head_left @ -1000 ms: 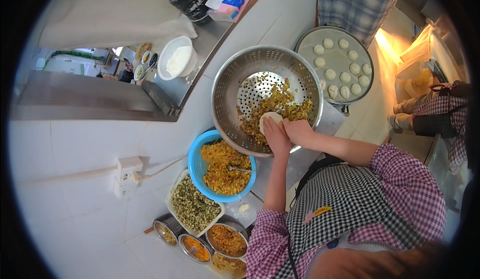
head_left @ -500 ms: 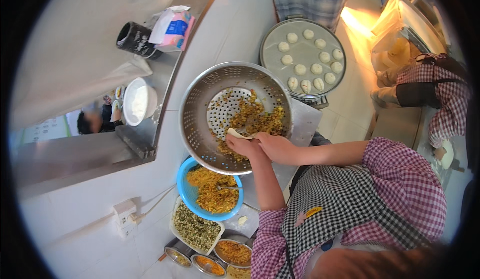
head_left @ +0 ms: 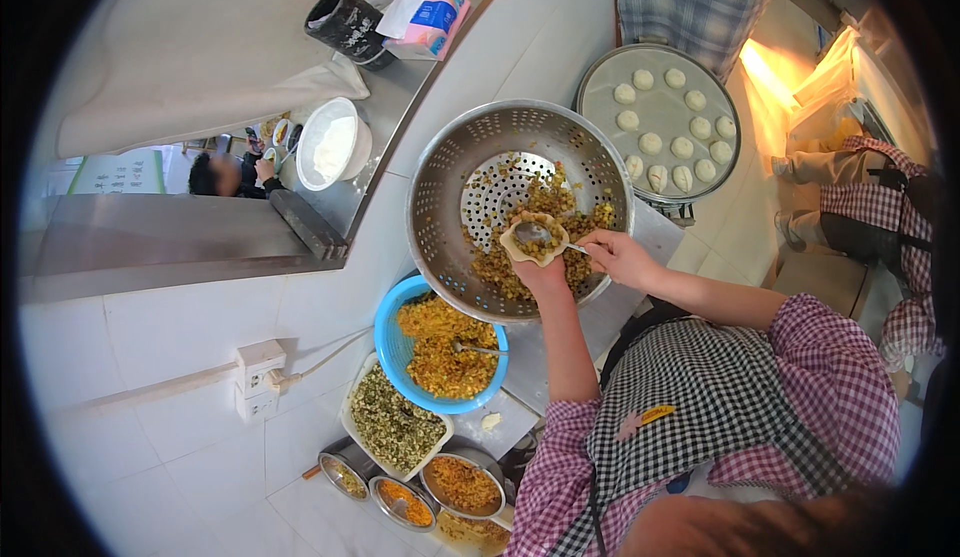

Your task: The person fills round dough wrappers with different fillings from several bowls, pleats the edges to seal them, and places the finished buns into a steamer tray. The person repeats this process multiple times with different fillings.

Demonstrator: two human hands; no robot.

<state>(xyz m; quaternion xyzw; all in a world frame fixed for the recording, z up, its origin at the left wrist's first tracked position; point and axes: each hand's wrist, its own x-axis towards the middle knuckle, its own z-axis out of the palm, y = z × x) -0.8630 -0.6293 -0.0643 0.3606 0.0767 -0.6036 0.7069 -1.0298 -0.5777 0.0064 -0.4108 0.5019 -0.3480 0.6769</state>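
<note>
My left hand (head_left: 541,273) cups a pale round dough wrapper (head_left: 514,250) over the near side of a large perforated metal colander (head_left: 437,207). Chopped brown-green filling (head_left: 549,197) lies in the colander, and some sits on the wrapper. In my right hand (head_left: 622,259) is the thin handle of a metal spoon (head_left: 577,248), fingers closed around it. The spoon's bowl rests at the filling on the wrapper. Part of my left hand's fingers is hidden beneath the dough.
A round tray (head_left: 610,65) of several shaped dough pieces stands far right. A blue basin (head_left: 384,332) and a white container (head_left: 352,415) of fillings stand nearer, with small metal pots (head_left: 425,477) below. A white bowl (head_left: 352,149) sits on the ledge. A person (head_left: 870,197) works at right.
My hands were close together at the wrapper, which was seen edge-on. Now it lies open in my left hand with filling on it, and my right hand has moved right, holding the spoon.
</note>
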